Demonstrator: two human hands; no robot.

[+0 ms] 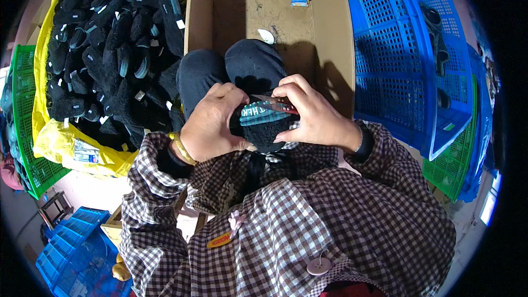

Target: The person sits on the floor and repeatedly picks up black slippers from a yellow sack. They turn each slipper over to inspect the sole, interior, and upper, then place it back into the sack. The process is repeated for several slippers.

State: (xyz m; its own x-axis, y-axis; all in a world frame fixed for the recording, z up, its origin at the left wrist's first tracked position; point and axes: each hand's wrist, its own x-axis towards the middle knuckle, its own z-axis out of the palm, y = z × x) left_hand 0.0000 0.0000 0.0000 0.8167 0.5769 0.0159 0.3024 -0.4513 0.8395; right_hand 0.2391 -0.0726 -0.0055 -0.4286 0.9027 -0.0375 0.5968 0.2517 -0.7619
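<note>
In front of my knees I hold a black fuzzy slipper [264,135] with a teal plaid band that carries white lettering. My left hand [214,121] grips its left side, thumb at the lower edge and fingers curled over the top. My right hand [316,113] is closed at the right side, its thumb against the black pile. Small scissors [266,98] with a metal blade and a reddish handle lie in my right hand, the blade across the top of the plaid band. Part of their handle is hidden by my fingers.
A yellow sack [60,146] of black fuzzy slippers [118,49] with white tags stands left. An open cardboard box [269,0] is ahead, with scraps inside. Blue plastic crates [396,60] rise at right. Another blue crate [77,253] sits lower left, near a green crate [33,115].
</note>
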